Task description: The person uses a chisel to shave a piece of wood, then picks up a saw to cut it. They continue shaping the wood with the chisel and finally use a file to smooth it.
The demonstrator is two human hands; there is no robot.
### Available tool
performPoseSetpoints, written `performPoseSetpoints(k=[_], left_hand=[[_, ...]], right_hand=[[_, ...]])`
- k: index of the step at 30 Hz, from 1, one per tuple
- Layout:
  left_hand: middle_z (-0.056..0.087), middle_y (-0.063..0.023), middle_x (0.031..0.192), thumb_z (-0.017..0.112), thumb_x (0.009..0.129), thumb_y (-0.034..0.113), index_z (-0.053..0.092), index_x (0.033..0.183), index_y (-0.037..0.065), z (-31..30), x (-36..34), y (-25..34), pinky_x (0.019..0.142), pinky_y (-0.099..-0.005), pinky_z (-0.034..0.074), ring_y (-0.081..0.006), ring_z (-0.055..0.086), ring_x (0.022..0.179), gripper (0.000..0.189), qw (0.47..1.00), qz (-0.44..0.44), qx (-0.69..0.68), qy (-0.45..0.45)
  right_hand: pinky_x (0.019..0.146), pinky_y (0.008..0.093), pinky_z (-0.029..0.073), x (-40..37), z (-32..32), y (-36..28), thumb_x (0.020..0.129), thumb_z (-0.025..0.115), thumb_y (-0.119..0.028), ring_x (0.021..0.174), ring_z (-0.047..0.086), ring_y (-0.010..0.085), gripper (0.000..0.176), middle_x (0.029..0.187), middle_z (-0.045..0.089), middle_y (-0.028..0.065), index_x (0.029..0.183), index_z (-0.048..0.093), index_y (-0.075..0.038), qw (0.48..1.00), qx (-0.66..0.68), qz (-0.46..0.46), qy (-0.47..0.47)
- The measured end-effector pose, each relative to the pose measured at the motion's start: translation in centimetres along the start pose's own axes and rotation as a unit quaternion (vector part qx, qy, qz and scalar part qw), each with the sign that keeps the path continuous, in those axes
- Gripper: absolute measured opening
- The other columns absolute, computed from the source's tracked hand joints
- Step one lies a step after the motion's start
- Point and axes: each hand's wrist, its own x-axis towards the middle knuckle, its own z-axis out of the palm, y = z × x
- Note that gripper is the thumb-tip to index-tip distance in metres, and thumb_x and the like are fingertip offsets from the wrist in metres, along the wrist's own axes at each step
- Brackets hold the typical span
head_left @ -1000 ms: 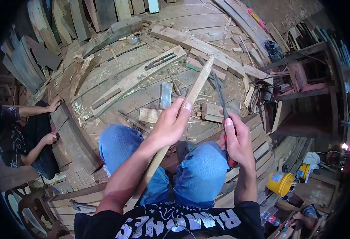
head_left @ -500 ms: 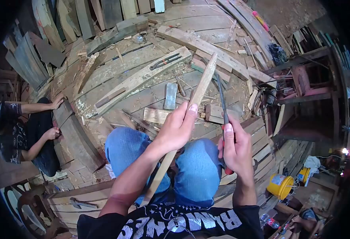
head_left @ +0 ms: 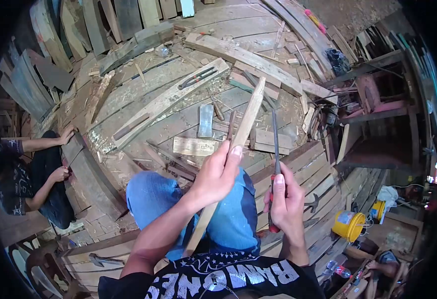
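My left hand (head_left: 217,172) is closed around a long pale wooden stick (head_left: 248,117), whose tapered tip points up and away from me while its lower end rests by my lap. To the right, my right hand (head_left: 285,202) grips a dark, thin metal tool (head_left: 276,142) by its red and black handle. The tool stands apart from the stick, its tip pointing away. Beyond my hands, pliers (head_left: 197,78) lie on a long board (head_left: 171,102), with a metal-grey block (head_left: 205,120) and a short pale wood block (head_left: 195,146) nearer.
A co-worker (head_left: 34,172) sits at the left, hands by a thick curved timber (head_left: 96,174). A hammer (head_left: 104,259) lies lower left. Yellow buckets (head_left: 348,225) stand at the lower right, near another person (head_left: 385,266). Shelving (head_left: 377,117) is at the right; wood chips litter the floor.
The tool and my right hand have moved slightly down and left, and its tip has come away from beside the stick's tip. The stick's tip sits a little lower. The view has shifted slightly.
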Motion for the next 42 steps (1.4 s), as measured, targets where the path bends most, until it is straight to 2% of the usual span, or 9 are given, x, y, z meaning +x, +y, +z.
performPoseSetpoints(k=[11, 17, 26, 28, 29, 31, 38, 40, 42], left_hand=[[0.047, -0.0014, 0.051, 0.039, 0.102, 0.025, 0.049, 0.089, 0.003, 0.5, -0.6, -0.7, 0.042, -0.0292, 0.038, -0.0119, 0.049, 0.044, 0.027, 0.976, 0.097, 0.180, 0.070], [0.050, -0.0053, 0.053, 0.040, 0.101, 0.025, 0.047, 0.089, 0.002, 0.6, -0.3, -0.6, 0.044, -0.0335, 0.041, -0.0177, 0.053, 0.045, 0.027, 0.973, 0.074, 0.207, 0.067], [0.053, -0.0089, 0.055, 0.040, 0.102, 0.025, 0.045, 0.091, 0.002, 0.3, 0.0, -0.3, 0.047, -0.0364, 0.042, -0.0228, 0.056, 0.048, 0.026, 0.967, 0.070, 0.229, 0.083], [0.054, -0.0253, 0.059, 0.043, 0.100, 0.025, 0.043, 0.095, -0.001, 0.2, 0.0, -0.1, 0.054, -0.0532, 0.041, -0.0489, 0.056, 0.061, 0.027, 0.975, 0.056, 0.197, 0.082], [0.054, -0.0253, 0.059, 0.043, 0.100, 0.025, 0.043, 0.095, -0.001, 0.2, -0.1, -0.2, 0.054, -0.0532, 0.041, -0.0489, 0.056, 0.061, 0.027, 0.976, 0.056, 0.195, 0.083], [0.054, -0.0099, 0.055, 0.040, 0.101, 0.024, 0.046, 0.091, 0.001, 0.2, 0.1, -0.3, 0.047, -0.0366, 0.043, -0.0227, 0.057, 0.049, 0.025, 0.971, 0.057, 0.215, 0.087], [0.051, -0.0059, 0.054, 0.041, 0.101, 0.024, 0.047, 0.087, 0.002, 1.1, -1.4, -0.4, 0.045, -0.0323, 0.041, -0.0167, 0.053, 0.045, 0.027, 0.968, 0.114, 0.212, 0.065], [0.049, -0.0027, 0.053, 0.040, 0.102, 0.025, 0.047, 0.086, 0.004, 0.9, -1.4, -0.1, 0.043, -0.0293, 0.039, -0.0129, 0.049, 0.043, 0.027, 0.977, 0.088, 0.183, 0.061], [0.050, -0.0087, 0.053, 0.043, 0.101, 0.026, 0.045, 0.087, 0.000, 0.1, -1.4, -0.2, 0.045, -0.0367, 0.039, -0.0213, 0.052, 0.046, 0.029, 0.997, 0.023, 0.067, 0.029]], right_hand=[[0.045, 0.0267, 0.045, 0.5, 0.2, -0.6, 0.098, 0.046, -0.014, 0.047, 0.057, 0.0107, 0.035, 0.056, 0.056, 0.0055, 0.124, 0.051, 0.008, 0.999, -0.028, -0.029, -0.020], [0.044, 0.0366, 0.043, 1.4, 1.4, 0.4, 0.093, 0.052, -0.007, 0.044, 0.059, 0.0280, 0.031, 0.051, 0.053, 0.0153, 0.120, 0.054, 0.006, 0.985, -0.130, -0.104, 0.044], [0.043, 0.0429, 0.043, 2.4, 2.7, -1.2, 0.092, 0.054, -0.010, 0.046, 0.060, 0.0343, 0.034, 0.052, 0.056, 0.0182, 0.124, 0.051, 0.003, 0.957, -0.255, -0.132, 0.051], [0.042, 0.0433, 0.043, 2.6, 2.9, -1.1, 0.092, 0.054, -0.011, 0.046, 0.059, 0.0350, 0.034, 0.052, 0.055, 0.0189, 0.122, 0.051, 0.005, 0.956, -0.250, -0.146, 0.052], [0.042, 0.0433, 0.043, 2.6, 2.9, -1.2, 0.092, 0.054, -0.011, 0.046, 0.059, 0.0350, 0.034, 0.052, 0.055, 0.0189, 0.122, 0.051, 0.005, 0.955, -0.252, -0.147, 0.051], [0.042, 0.0435, 0.043, 2.8, 3.0, -1.5, 0.092, 0.055, -0.011, 0.045, 0.059, 0.0350, 0.034, 0.051, 0.054, 0.0190, 0.120, 0.051, 0.008, 0.951, -0.267, -0.148, 0.054], [0.042, 0.0441, 0.041, 6.9, 1.9, -4.6, 0.094, 0.050, -0.012, 0.047, 0.059, 0.0359, 0.027, 0.052, 0.053, 0.0207, 0.117, 0.055, 0.002, 0.939, -0.241, -0.197, 0.144], [0.042, 0.0397, 0.039, 6.8, 0.9, -4.3, 0.095, 0.049, -0.012, 0.042, 0.058, 0.0279, 0.026, 0.050, 0.051, 0.0171, 0.118, 0.055, -0.001, 0.940, -0.226, -0.199, 0.161], [0.041, 0.0342, 0.037, 6.1, -0.5, -4.0, 0.096, 0.049, -0.012, 0.040, 0.053, 0.0174, 0.027, 0.047, 0.046, 0.0120, 0.119, 0.056, 0.000, 0.965, -0.159, -0.131, 0.163]])
